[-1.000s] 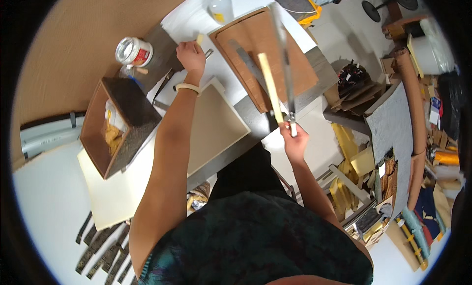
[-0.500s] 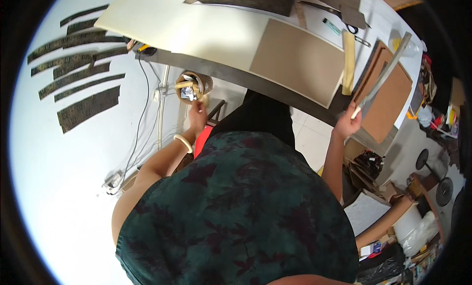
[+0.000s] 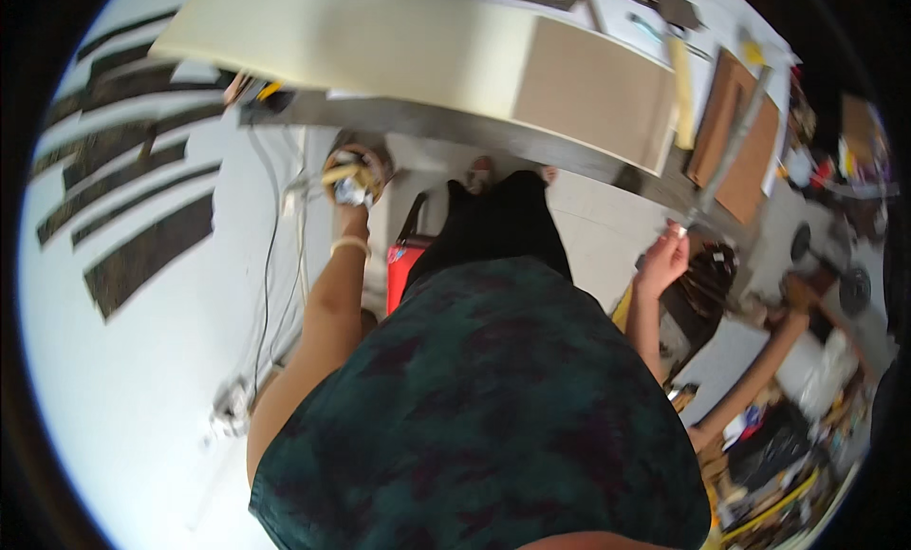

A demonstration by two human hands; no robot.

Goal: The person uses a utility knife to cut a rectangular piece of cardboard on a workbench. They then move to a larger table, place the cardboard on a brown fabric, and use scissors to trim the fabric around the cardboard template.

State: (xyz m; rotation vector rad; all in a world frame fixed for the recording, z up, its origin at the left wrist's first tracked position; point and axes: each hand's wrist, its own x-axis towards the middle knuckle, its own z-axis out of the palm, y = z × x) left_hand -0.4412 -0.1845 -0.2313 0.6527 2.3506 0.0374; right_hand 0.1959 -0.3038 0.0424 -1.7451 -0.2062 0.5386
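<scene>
Head view | blurred left hand (image 3: 351, 220) at round brown bin (image 3: 381, 157) of pale scraps (image 3: 355, 191), its grip indeterminable | flat taupe rectangular board (image 3: 598, 94) on grey-edged table (image 3: 436, 125) | right hand (image 3: 666, 258), fingers closed around lower end of long grey metal strip (image 3: 735, 139) slanting up rightward

Free passage runs between trousers (image 3: 512, 227) and right hand (image 3: 664, 258). Worktable edge (image 3: 427, 128) obstructs ahead; red panel (image 3: 403, 267) stands between left forearm (image 3: 332, 294) and trousers.
</scene>
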